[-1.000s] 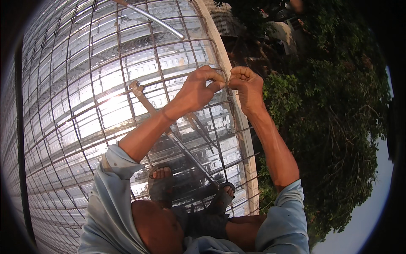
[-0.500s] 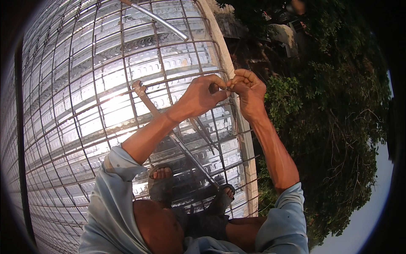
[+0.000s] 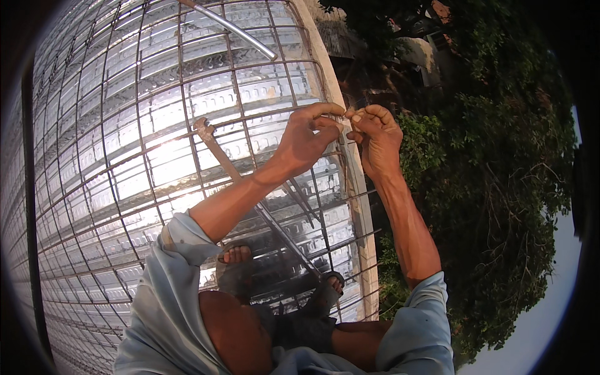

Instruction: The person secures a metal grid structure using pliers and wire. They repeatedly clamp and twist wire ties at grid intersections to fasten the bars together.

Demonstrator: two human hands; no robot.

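My left hand (image 3: pixel 306 139) is at the right edge of the steel bar mesh (image 3: pixel 181 81), its thumb and forefinger pinched around something too small to make out. Almost touching its fingertips is my right hand (image 3: pixel 379 134), with thumb and forefinger also pressed together and the other fingers curled. Whatever lies between them cannot be told. Beneath my left forearm, a long tool (image 3: pixel 219 153) with a rusty hooked head and a shiny tubular handle rests on the mesh. Two slim dark bars (image 3: pixel 303 201), perhaps handles, lie below my left wrist.
The mesh sits over shiny ribbed metal sheeting (image 3: pixel 112 147). A pale edge board (image 3: pixel 334 87) runs along the right side, with bar ends sticking out past it. Another shiny tube (image 3: pixel 234 31) lies farther off. Beyond the edge are leafy trees (image 3: pixel 487 156). My feet (image 3: pixel 236 254) are on the mesh.
Both hands have shifted slightly to the right. My right hand has turned, and its fingertips have drawn a little away from my left hand's.
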